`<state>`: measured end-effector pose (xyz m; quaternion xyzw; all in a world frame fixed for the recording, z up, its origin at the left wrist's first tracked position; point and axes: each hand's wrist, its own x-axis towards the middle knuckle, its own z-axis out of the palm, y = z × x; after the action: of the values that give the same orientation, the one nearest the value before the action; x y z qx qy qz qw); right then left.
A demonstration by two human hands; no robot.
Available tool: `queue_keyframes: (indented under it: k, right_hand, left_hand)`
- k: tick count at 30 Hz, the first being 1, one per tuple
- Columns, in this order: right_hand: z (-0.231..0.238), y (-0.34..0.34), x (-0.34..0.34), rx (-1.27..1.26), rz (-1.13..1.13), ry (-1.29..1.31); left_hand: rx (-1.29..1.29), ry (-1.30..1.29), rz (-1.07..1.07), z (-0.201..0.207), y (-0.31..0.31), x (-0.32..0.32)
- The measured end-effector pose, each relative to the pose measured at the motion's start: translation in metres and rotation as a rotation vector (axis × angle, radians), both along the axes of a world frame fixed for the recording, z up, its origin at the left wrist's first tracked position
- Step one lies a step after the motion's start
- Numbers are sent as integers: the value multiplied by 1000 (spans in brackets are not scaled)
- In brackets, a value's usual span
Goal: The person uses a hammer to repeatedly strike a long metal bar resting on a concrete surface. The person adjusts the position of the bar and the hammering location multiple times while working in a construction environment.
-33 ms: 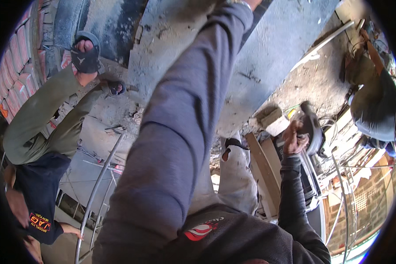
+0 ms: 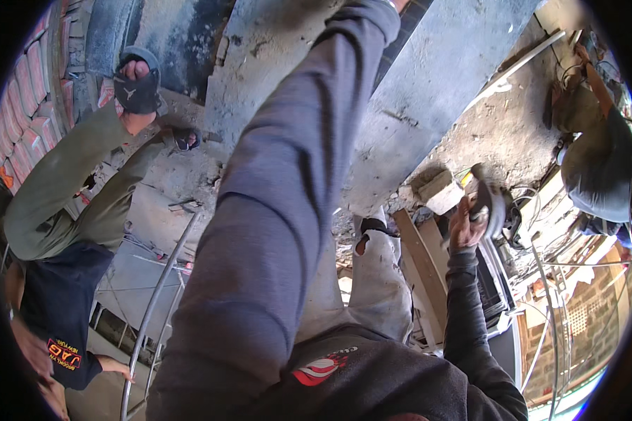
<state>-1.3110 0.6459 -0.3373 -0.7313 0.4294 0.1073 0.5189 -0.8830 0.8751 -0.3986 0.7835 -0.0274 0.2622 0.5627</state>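
My left arm reaches far forward across a grey dusty slab [image 2: 414,140]. Of my left hand [image 2: 399,3] only a sliver of skin shows at the upper rim, so its fingers are hidden. Beside the wrist a dark strip with a grid of lines [image 2: 402,43] lies along the slab. On the right, my right hand [image 2: 465,226] is closed around a dark, curved tool [image 2: 490,203], blurred by motion; its kind I cannot make out. It is held above the ground, next to a pale broken block [image 2: 441,192].
A co-worker in olive trousers [image 2: 67,172] is at the left, one hand by a curved metal pipe [image 2: 151,298]. Another person [image 2: 597,168] bends at the far right. Wooden boards [image 2: 420,263] lie by my legs; stacked reddish packs [image 2: 31,84] stand far left.
My right hand and the dark tool have shifted a little to the left. My left forearm has also moved slightly left, and more of the dark strip shows beside it.
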Motion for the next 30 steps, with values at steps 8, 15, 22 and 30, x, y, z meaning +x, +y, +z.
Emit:
queue_keyframes:
  k: [8,15,22,30]
  right_hand:
    - [11,-25,-431,-249,1000,1186]
    - [53,38,-553,-54,781,1260]
    - [85,83,-510,-130,581,1233]
    - [89,104,-515,-146,543,1206]
  left_hand:
    - [371,651,-170,82,186,-298]
    - [-75,1526,-434,51,242,-429]
    - [-320,1416,-489,37,244,-440]
    - [-347,1421,-524,35,245,-444]
